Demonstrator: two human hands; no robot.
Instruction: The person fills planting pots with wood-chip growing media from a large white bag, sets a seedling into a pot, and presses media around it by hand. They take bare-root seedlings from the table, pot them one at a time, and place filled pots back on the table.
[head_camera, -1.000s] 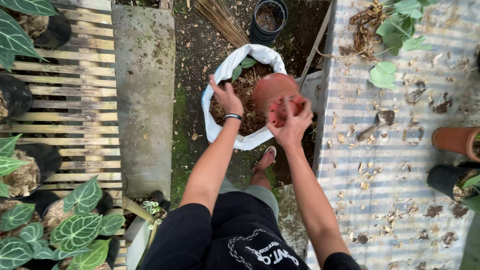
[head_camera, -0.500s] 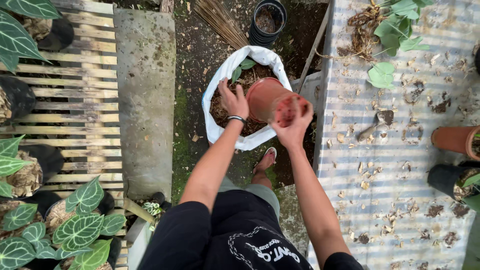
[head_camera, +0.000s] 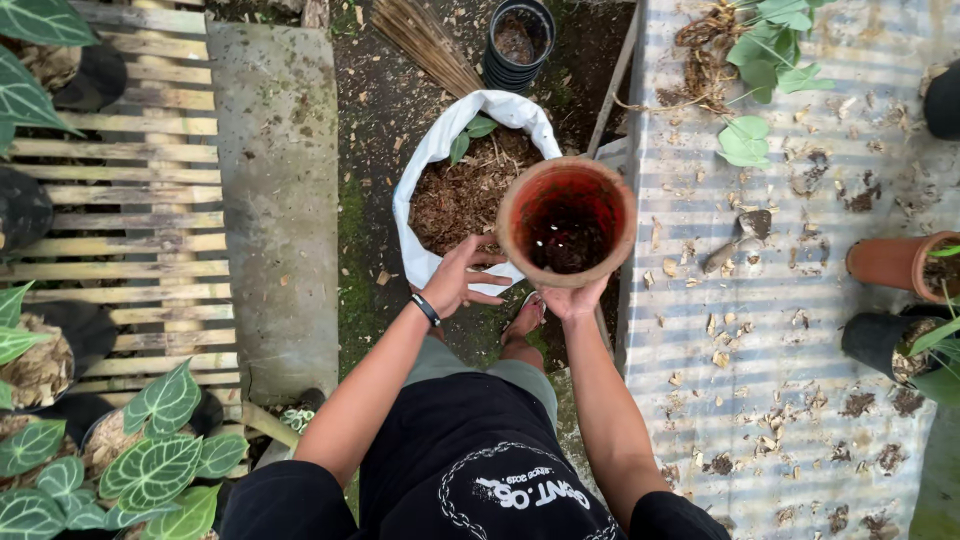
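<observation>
My right hand (head_camera: 574, 298) grips the near rim of a terracotta pot (head_camera: 567, 220), held upright in the air with a little dark soil in its bottom. My left hand (head_camera: 462, 279) hovers beside the pot, fingers spread and holding nothing, over the near edge of a white sack (head_camera: 420, 190) filled with brown potting mix. A wristband sits on my left wrist. My foot in a sandal (head_camera: 524, 318) shows just below the sack.
A corrugated metal sheet (head_camera: 780, 330) strewn with dry leaves lies to the right, with a terracotta pot (head_camera: 900, 265) and a black pot (head_camera: 885, 345) at its edge. A concrete slab (head_camera: 278, 200) and bamboo slats (head_camera: 120, 220) with leafy plants (head_camera: 150, 465) lie left. Stacked black pots (head_camera: 518, 45) stand beyond the sack.
The terracotta pot was lying tipped in the sack under both hands; it now sits upright, lifted toward me in my right hand, while my left hand has come off it.
</observation>
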